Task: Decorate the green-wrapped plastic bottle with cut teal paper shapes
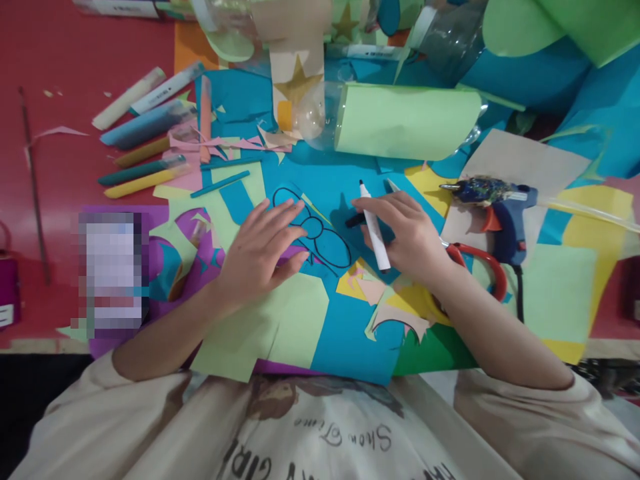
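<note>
Pale printed T-shirt [340, 417] in front; black-outlined bow [333, 248] on blue paper [360, 333] beyond.
Left hand [263, 243], fingers spread and gripping nothing, partly covers the bow's left loop; right hand [407, 227] pinches a white marker [376, 233] beside its right loop, dark tip pointing away; red-handled scissors [495, 263] lie at the right wrist, then a blue glue gun [510, 230].

I see a white marker [376, 230] with black ends and bright blue paper [357, 333] bearing a bow outline [313, 228] in plain black line. The tabletop [60, 67] shows red to me. The bottle wrap [407, 121] is pale green, its cap [285, 116] orange, and a gold star [299, 83] marks a beige strip [280, 57]. I make out a dark blue glue gun [511, 230] with an orange-red trigger [492, 219] and multicoloured specks [483, 190], a red scissors handle [500, 273], purple paper [156, 257], and a cream shirt [200, 433] printed with dark lettering [357, 437].
</note>
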Tool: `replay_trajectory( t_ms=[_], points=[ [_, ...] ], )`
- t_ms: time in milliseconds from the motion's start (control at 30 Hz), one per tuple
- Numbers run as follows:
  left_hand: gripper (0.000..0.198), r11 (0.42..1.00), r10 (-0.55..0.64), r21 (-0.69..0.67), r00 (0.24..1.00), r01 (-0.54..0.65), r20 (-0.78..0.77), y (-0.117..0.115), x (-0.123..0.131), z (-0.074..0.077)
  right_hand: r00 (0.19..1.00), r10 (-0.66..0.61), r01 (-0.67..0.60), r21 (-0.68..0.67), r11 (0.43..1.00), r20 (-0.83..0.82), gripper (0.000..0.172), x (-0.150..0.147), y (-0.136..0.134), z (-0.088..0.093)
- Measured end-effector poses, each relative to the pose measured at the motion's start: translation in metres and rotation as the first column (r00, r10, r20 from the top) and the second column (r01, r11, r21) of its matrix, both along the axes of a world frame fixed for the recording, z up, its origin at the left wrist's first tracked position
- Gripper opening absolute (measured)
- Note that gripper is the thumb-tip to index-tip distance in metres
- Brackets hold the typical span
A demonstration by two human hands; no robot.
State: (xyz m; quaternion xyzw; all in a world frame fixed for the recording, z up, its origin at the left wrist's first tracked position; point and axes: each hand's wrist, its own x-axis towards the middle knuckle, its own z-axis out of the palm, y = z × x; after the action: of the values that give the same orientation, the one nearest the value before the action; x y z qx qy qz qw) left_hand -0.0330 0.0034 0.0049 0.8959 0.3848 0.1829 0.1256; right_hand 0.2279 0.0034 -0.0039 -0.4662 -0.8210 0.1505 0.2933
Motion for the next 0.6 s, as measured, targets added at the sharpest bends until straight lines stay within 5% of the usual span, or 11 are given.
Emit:
replay_trajectory(
  t_ms=[167,300,400,600],
  points=[
    [0.022,0.999,-0.043,0.008,0.986,0.042,0.163,0.000,0.004,0.004,0.994,-0.064,0.052,-0.127,0.991,-0.090,0.023,0.000,0.000,0.004],
    [0.014,0.999,-0.013,-0.027,0.963,0.021,0.269,-0.001,0.015,0.011,0.924,-0.039,-0.109,-0.361,0.926,-0.379,0.024,-0.005,-0.006,0.016],
    [0.033,0.993,-0.012,-0.113,0.965,0.043,0.261,-0.002,0.028,0.014,0.811,-0.042,-0.263,-0.429,0.864,-0.583,0.028,-0.009,-0.011,0.020],
    [0.029,0.972,0.111,-0.232,0.938,-0.034,0.328,-0.003,0.039,0.016,0.723,-0.123,-0.334,-0.500,0.799,-0.679,0.029,-0.012,-0.015,0.020]
  ],
)
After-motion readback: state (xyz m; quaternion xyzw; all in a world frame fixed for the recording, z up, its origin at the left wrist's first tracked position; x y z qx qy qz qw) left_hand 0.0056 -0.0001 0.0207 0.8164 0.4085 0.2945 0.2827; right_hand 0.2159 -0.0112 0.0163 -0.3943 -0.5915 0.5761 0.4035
